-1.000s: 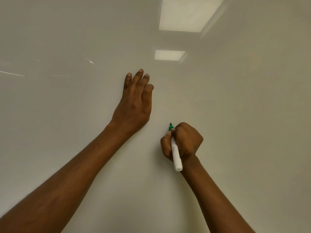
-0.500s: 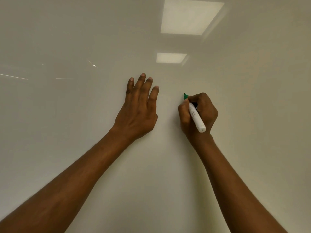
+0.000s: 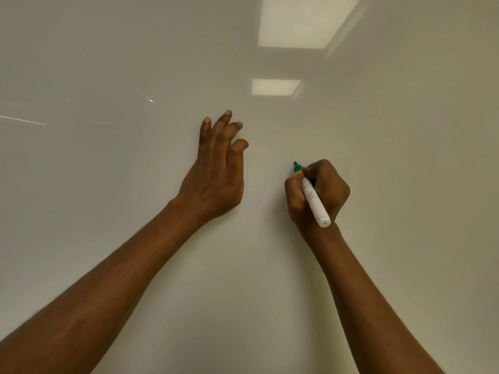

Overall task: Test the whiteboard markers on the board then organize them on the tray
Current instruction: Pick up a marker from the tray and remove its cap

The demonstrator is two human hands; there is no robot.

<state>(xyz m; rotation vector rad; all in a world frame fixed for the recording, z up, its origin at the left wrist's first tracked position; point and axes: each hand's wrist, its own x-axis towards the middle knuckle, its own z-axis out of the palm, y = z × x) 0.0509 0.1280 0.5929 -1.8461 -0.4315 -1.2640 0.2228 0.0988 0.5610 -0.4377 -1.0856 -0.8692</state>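
The glossy whiteboard (image 3: 108, 211) fills the whole view. My right hand (image 3: 321, 193) grips a white marker (image 3: 314, 201) with a green tip, and the tip points up-left at the board. No ink mark shows on the board around it. My left hand (image 3: 216, 171) rests against the board to the left of the marker, fingers loosely spread and slightly bent, holding nothing. The tray and the other markers are out of view.
Two ceiling lights are reflected in the board, a large reflection (image 3: 302, 20) at the top and a small reflection (image 3: 275, 87) below it. Faint bright streaks (image 3: 24, 120) cross the board at the left.
My right hand moved the marker up and to the right from one second ago, then slightly down. My left hand's fingers have lifted and bent a little.
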